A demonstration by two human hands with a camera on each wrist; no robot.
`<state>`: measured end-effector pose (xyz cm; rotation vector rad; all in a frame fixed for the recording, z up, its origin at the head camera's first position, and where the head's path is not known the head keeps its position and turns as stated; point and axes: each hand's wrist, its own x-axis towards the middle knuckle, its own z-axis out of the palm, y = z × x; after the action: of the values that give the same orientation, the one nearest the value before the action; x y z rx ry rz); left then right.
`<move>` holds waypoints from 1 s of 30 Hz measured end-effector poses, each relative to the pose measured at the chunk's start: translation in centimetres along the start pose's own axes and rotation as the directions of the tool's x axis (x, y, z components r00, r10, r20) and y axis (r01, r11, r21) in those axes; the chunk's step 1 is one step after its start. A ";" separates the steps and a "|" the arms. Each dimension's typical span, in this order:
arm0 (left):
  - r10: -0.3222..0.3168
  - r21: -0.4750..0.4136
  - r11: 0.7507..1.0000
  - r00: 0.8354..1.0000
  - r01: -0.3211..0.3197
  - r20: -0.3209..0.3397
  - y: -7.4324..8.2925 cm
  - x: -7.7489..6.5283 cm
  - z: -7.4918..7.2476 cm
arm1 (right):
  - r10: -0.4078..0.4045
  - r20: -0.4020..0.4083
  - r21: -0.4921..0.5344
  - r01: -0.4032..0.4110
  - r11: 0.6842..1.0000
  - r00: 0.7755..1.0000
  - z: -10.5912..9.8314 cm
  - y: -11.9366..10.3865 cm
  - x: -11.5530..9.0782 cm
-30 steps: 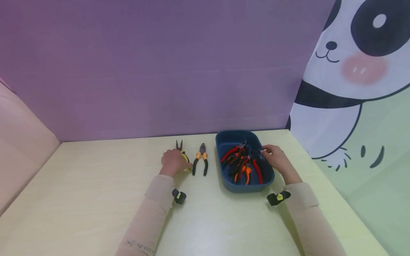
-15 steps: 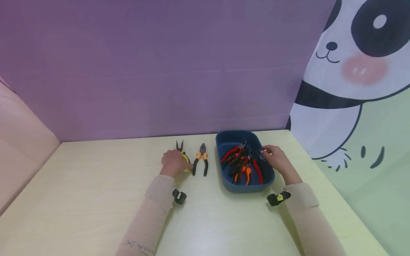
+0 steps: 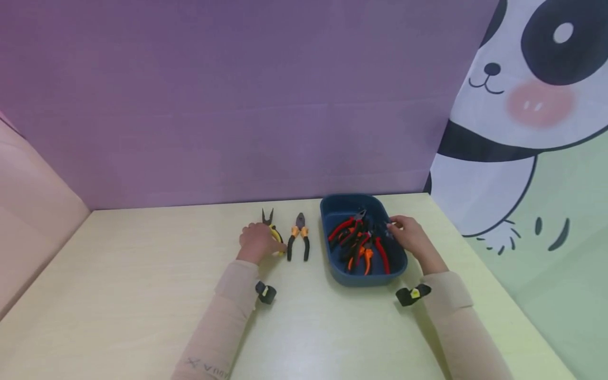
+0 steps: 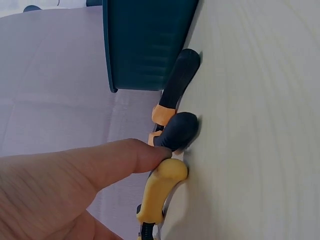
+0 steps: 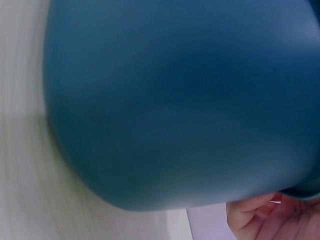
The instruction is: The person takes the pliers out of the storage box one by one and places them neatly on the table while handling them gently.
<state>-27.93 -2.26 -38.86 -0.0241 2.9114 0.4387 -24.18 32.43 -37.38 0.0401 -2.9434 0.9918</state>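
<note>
My left hand [image 3: 258,242] is over the yellow-handled long-nose pliers [image 3: 276,235], their pointed tips spread and facing the back. In the left wrist view its thumb lies against the end of one yellow handle [image 4: 161,189]; the other fingers are mostly hidden. Just right of them lie combination pliers [image 3: 300,232] with black and orange handles, one black grip [image 4: 179,131] right at the thumb tip. On the right, my right hand [image 3: 409,234] pinches the rim of a blue plastic bin [image 3: 368,280]. Inside it are several pliers [image 3: 353,237] with red, black and orange handles.
The pale wooden table [image 3: 142,274] meets a purple wall [image 3: 228,105] close behind the tools. A panda-printed green wall [image 3: 546,200] runs along the right edge. A black wrist camera [image 3: 266,292] sits low at the left cuff, another [image 3: 412,294] at the right.
The tips of the long-nose pliers have shifted slightly right under my left hand. The combination pliers' handles have also edged right. My right hand and the bin stay put.
</note>
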 end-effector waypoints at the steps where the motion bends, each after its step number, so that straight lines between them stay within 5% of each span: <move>1: 0.002 -0.003 1.000 1.000 -0.002 0.000 0.0 0.0 0.0 | 0.001 0.001 0.000 -0.001 1.000 1.000 0.0 0.0 0.0; 30: 0.031 -0.033 0.999 0.999 -0.032 -0.021 1.1 -1.3 -2.1 | -0.012 -0.015 -0.003 0.012 1.000 1.000 -0.1 -0.1 -0.1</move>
<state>-27.15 -1.90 -36.30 0.0128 2.9285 0.4947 -24.08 32.42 -37.27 0.0502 -2.9278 0.9812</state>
